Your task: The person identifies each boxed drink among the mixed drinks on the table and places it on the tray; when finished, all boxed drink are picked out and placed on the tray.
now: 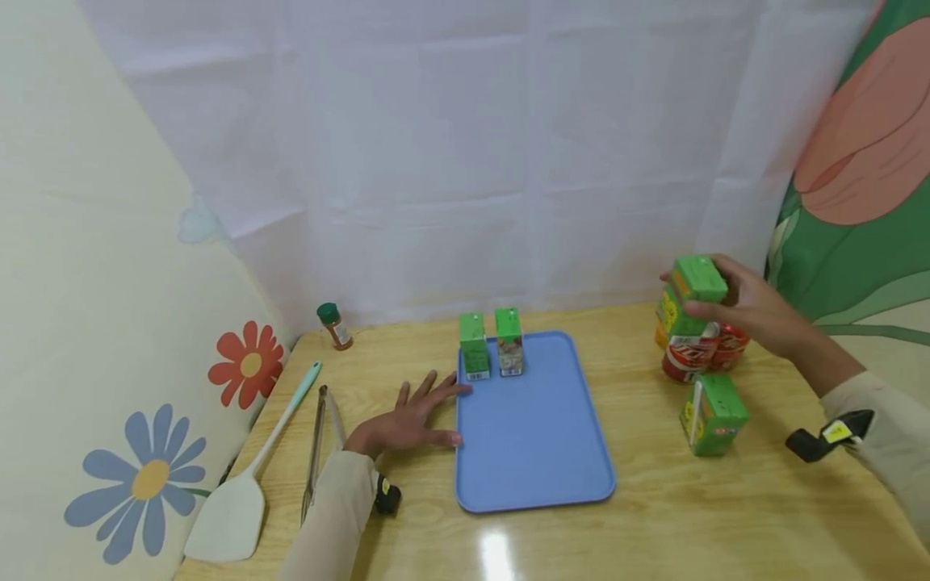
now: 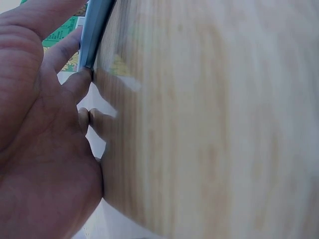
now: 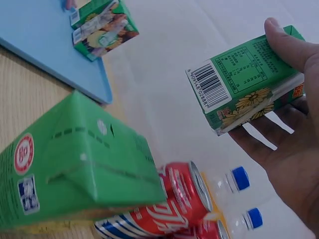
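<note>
The left hand (image 1: pixel 408 424) lies palm down left of centre, fingers spread, thumb pointing right, the left arm (image 1: pixel 330 508) reaching in from the near side. Farther off at right, the right hand (image 1: pixel 756 311) is raised in a grip, thumb on the near side, the right forearm (image 1: pixel 831 363) slanting in from the near right.

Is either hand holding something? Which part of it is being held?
The right hand holds a green drink box near its top, between thumb and fingers. The left hand holds nothing; it touches the blue tray.
</note>
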A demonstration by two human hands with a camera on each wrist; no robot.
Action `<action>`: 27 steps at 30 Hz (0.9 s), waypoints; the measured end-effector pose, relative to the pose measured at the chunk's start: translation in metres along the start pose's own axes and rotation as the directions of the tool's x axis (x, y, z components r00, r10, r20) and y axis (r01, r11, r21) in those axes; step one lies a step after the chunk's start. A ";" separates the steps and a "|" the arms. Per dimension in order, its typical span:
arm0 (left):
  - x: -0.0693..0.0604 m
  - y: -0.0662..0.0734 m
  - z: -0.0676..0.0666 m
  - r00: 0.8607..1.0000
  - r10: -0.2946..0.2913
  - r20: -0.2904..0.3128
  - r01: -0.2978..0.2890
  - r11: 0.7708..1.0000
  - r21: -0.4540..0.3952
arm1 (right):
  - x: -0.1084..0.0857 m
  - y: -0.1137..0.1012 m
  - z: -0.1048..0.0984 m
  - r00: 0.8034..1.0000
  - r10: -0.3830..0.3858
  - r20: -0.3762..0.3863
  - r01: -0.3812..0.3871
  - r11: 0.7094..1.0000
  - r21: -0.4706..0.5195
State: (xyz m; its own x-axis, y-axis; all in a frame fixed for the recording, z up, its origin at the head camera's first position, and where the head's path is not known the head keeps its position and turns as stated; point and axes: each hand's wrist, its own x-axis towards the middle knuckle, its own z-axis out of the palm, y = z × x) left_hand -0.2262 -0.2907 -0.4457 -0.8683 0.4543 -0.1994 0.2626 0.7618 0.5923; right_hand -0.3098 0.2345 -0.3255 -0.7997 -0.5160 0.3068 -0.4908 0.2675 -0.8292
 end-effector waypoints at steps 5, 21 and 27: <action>0.000 0.001 -0.002 1.000 0.002 0.000 -0.002 1.000 -0.005 | 0.016 0.000 0.012 1.000 0.019 0.001 -0.019 1.000 0.013; -0.002 0.001 0.000 1.000 -0.010 0.005 0.010 1.000 -0.021 | 0.055 0.004 0.049 0.999 0.017 0.047 -0.021 0.996 0.089; -0.003 0.004 -0.002 1.000 0.001 0.000 -0.001 1.000 0.000 | 0.068 0.004 0.061 0.997 0.041 0.070 -0.050 0.991 0.123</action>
State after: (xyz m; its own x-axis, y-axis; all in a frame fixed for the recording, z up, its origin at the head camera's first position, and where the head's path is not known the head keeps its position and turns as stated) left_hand -0.2237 -0.2899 -0.4419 -0.8680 0.4549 -0.1989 0.2632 0.7613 0.5926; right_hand -0.3444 0.1507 -0.3363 -0.7933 -0.5600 0.2389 -0.4039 0.1905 -0.8947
